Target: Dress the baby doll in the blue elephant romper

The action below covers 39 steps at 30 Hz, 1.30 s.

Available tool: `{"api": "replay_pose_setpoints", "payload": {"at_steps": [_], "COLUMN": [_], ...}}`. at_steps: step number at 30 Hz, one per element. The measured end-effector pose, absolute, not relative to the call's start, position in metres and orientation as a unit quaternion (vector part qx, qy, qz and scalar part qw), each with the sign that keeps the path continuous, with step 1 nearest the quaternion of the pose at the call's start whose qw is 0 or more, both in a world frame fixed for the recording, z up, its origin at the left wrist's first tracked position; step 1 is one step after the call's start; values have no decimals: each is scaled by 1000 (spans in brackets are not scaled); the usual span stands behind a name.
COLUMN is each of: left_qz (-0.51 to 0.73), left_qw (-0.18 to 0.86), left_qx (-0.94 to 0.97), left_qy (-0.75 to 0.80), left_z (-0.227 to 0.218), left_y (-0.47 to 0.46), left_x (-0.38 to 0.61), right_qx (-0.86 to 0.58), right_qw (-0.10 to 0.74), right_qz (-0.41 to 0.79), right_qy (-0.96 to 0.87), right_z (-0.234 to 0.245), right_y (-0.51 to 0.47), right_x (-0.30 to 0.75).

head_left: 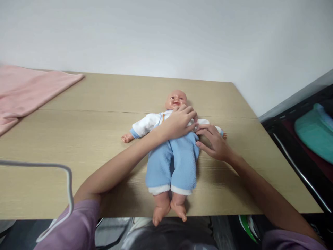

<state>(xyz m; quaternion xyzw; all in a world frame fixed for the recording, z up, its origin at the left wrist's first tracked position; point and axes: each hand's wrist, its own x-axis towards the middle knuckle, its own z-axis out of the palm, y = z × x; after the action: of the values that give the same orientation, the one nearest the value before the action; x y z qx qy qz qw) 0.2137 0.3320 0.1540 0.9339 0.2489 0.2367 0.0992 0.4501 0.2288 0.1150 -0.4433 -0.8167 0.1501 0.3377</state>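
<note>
A bald baby doll (pixel 176 99) lies on its back on the wooden table, head away from me and feet at the near edge. It wears a white top with blue cuffs (pixel 145 125) and light blue overalls (pixel 171 163). My left hand (pixel 181 122) rests across its chest with fingers bent, thumb and fingertips closing on the clothes at the chest's right side. Beside it, my right hand (pixel 214 142) is at the doll's side, fingers and thumb apart, touching the overalls' edge. The upper right of the chest is partly hidden by my hands.
A pink cloth (pixel 33 88) is spread at the table's left. A grey-white cable (pixel 52 164) loops in front of my left arm. Right of the table (pixel 104 93) stands a black rack (pixel 296 163) with a teal item (pixel 314 128). A white wall rises behind.
</note>
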Motion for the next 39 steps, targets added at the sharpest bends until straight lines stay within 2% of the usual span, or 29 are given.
{"api": "replay_pose_setpoints", "payload": {"at_steps": [5,8,12,19,22,25,29,32,39], "left_qz": [153,146,155,168,168,154,138,138,169], "left_qw": [118,125,127,164,175,189,204,206,106], "left_qx": [949,948,947,928,919,916,914,911,919], "left_qy": [249,255,252,291,310,319,323,330,340], "left_z": [157,157,153,143,146,152,157,159,154], "left_y": [316,316,320,319,315,314,314,314,313], "left_x": [214,214,215,224,226,226,224,224,228], "right_qx": [-459,-455,-488,-479,-477,-499,-515,-506,-502], "right_qw": [342,367,431,472,482,478,435,408,322], "right_qz": [303,374,418,441,394,290,114,61,-70], "right_qy": [-762,-720,-633,-595,-620,-662,-730,-758,-799], "right_z": [102,95,84,72,69,68,72,74,82], "right_y": [236,239,243,244,238,232,230,232,253], "right_x": [449,452,454,444,434,429,432,439,495]}}
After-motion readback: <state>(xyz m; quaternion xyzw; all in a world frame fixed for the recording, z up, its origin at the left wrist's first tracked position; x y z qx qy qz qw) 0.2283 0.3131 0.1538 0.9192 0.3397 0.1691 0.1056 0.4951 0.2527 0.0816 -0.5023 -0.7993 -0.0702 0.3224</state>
